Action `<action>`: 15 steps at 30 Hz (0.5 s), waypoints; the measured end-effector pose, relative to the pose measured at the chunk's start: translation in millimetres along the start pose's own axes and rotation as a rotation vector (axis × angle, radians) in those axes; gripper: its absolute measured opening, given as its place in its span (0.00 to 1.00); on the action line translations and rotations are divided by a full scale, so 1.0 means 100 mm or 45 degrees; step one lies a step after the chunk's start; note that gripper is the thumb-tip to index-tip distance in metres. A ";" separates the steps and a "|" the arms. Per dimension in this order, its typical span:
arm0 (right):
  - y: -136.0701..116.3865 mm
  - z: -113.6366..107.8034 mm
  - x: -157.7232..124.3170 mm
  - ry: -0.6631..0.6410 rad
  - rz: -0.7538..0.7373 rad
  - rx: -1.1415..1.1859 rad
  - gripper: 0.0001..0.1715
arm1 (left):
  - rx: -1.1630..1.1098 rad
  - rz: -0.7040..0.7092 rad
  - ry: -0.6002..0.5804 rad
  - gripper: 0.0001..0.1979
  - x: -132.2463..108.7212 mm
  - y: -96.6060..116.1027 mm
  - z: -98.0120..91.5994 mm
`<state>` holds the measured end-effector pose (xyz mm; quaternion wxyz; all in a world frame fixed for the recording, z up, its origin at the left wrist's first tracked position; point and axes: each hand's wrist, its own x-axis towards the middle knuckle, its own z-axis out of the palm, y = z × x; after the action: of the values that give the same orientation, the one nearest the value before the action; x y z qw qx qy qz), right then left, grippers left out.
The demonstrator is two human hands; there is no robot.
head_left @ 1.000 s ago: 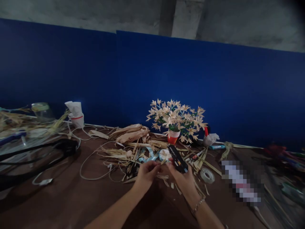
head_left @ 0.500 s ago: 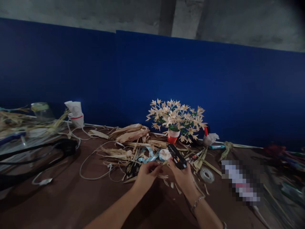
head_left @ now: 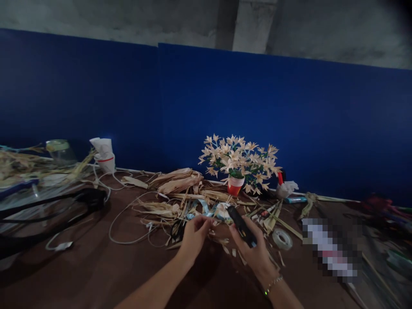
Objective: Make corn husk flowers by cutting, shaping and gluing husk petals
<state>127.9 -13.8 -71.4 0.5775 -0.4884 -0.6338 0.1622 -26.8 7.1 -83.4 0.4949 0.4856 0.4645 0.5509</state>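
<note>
Fingers wrapped round it, my right hand [head_left: 252, 246] holds a black handheld tool [head_left: 241, 225] tilted up to the left. My left hand [head_left: 195, 235] is closed in a pinch just left of it; whatever sits between the fingertips is too small to make out. The two hands are apart. Beyond them lie a light blue ribbon [head_left: 204, 207] and a bundle of dry husks [head_left: 178, 180]. Small pale husk scraps [head_left: 225, 249] lie on the table below and between my hands. Black-handled scissors [head_left: 176, 231] are partly hidden behind my left hand.
Pale flowers [head_left: 236, 156] stand in a red cup [head_left: 235, 185] at the back. A tape roll [head_left: 282, 239] and a blurred-out object [head_left: 330, 249] lie right. White cables [head_left: 111, 227], a black strap [head_left: 92, 199] and a wrapped white cup [head_left: 106, 161] are left on the brown table [head_left: 96, 274].
My right hand has moved a little right and down with the black tool, widening the gap to my left hand. The tool has turned in the grip.
</note>
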 end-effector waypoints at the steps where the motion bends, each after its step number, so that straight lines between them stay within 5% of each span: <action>1: 0.00 -0.01 -0.01 -0.115 -0.046 -0.029 0.07 | 0.008 0.020 0.007 0.16 0.00 0.01 -0.01; 5: 0.01 -0.04 -0.01 -0.418 -0.160 -0.128 0.04 | 0.084 0.100 0.062 0.15 0.00 0.04 -0.02; 15: 0.06 0.00 -0.02 -0.449 -0.199 -0.215 0.02 | 0.150 0.154 0.049 0.14 -0.01 0.05 -0.02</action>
<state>130.0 -12.5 -77.8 0.4256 -0.4486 -0.7722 0.1461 -29.5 6.0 -78.6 0.4225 0.5304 0.4752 0.5607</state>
